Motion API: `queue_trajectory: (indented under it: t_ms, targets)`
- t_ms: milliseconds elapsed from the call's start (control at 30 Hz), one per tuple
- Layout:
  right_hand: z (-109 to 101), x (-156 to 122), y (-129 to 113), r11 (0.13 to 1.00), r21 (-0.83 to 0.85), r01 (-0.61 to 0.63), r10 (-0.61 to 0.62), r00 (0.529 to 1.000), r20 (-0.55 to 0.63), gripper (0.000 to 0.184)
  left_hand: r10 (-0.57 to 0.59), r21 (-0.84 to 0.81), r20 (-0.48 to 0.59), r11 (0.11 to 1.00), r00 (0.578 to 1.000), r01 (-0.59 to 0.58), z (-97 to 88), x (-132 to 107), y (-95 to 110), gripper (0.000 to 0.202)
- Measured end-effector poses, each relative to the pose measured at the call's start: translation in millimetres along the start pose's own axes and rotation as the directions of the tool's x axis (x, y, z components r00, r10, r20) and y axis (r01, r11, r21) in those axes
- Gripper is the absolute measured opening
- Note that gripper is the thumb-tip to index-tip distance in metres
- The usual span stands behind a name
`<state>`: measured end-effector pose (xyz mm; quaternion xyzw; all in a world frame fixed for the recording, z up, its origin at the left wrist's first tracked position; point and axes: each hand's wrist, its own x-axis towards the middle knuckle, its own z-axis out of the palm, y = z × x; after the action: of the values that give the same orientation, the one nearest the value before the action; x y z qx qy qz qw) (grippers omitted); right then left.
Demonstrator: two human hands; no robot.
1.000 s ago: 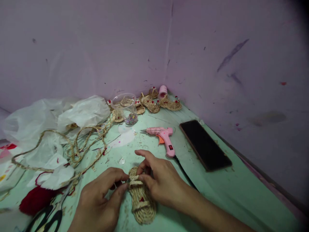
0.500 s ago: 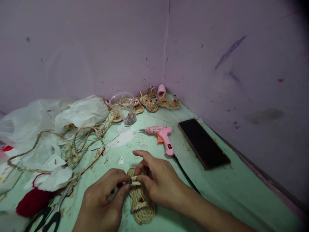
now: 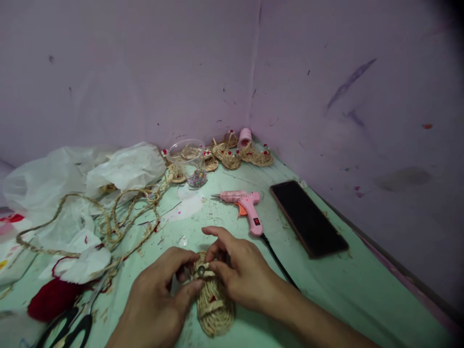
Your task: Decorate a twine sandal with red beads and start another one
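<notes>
The fingers [image 3: 190, 288] of the left hand [image 3: 155, 302] pinch together on one end of the braided strap [image 3: 207, 267]. The right hand [image 3: 242, 278] clamps its fingers [image 3: 222, 238] on the other end. The strap crosses the toe of a miniature jute sandal [image 3: 214, 307] lying flat on the green worktop [image 3: 326, 290] between the hands. Beyond lie a pink glue gun [image 3: 244, 205], its handle mark too small to read, a dark phone [image 3: 308, 217], loose jute cord [image 3: 108, 222] and scissors [image 3: 68, 326].

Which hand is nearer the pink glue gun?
Right. Both hold the straw sandal, but the right hand is close before the pink glue gun; the left hand is farther left.
</notes>
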<state>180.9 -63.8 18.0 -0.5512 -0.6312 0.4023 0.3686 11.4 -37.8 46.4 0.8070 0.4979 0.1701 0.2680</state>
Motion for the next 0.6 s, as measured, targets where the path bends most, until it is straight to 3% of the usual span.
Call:
queue_trajectory:
  t_ms: [133, 233, 300, 433, 600]
  targets:
    - [3, 4, 9, 1.000, 0.008, -0.010, 0.010, 1.000, -0.016, 0.055, -0.040, -0.124, 0.083, 0.991, 0.996, 0.050, -8.4, 9, -7, 0.022]
    - [4, 5, 13, 1.000, 0.006, -0.008, 0.008, 1.000, -0.017, 0.053, -0.032, -0.201, 0.205, 0.977, 0.978, 0.074, -4.3, 15, -12, 0.017]
    - [2, 4, 14, 1.000, -0.003, -0.006, 0.006, 1.000, -0.028, 0.051, -0.052, -0.252, 0.232, 0.961, 0.971, 0.111, 1.9, 16, -12, 0.016]
    - [-7, 0, 11, 0.996, -0.089, 0.025, -0.034, 0.995, -0.099, 0.031, -0.098, -0.330, 0.249, 0.927, 0.964, 0.179, 9.4, 15, -13, 0.018]
    - [-10, -2, 4, 0.982, -0.158, 0.108, -0.116, 0.993, -0.039, 0.012, 0.005, -0.457, 0.297, 0.879, 0.955, 0.137, 5.7, 16, -22, 0.017]
